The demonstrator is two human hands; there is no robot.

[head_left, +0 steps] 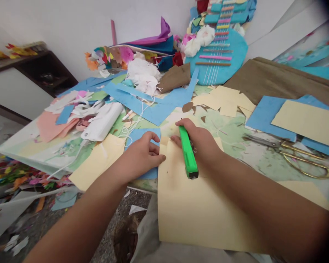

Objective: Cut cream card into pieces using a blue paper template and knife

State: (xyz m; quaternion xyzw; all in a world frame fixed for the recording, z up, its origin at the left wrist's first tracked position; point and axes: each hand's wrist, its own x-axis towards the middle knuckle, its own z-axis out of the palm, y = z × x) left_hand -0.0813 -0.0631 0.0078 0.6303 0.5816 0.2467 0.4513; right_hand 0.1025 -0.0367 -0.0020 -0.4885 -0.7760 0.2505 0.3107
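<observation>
At the near edge of the bench (222,126), cream paper (186,215) hangs toward my lap. My right grip (205,144) wraps the green cutter (188,153) above it; whether my left grip (142,155) pinches the paper's left edge, I cannot tell. I'd best press it flat, well clear of the cutter.

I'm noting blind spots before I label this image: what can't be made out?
In the head view:
Right hand: some of its fingers, hidden behind the green tool and the hand itself.
Cream sheet: part of its right side, covered by the right forearm.
Blue guitar shape: its top, cut off by the upper edge.
Colourful pile at lower left: separate pieces, too small and blurred.
</observation>
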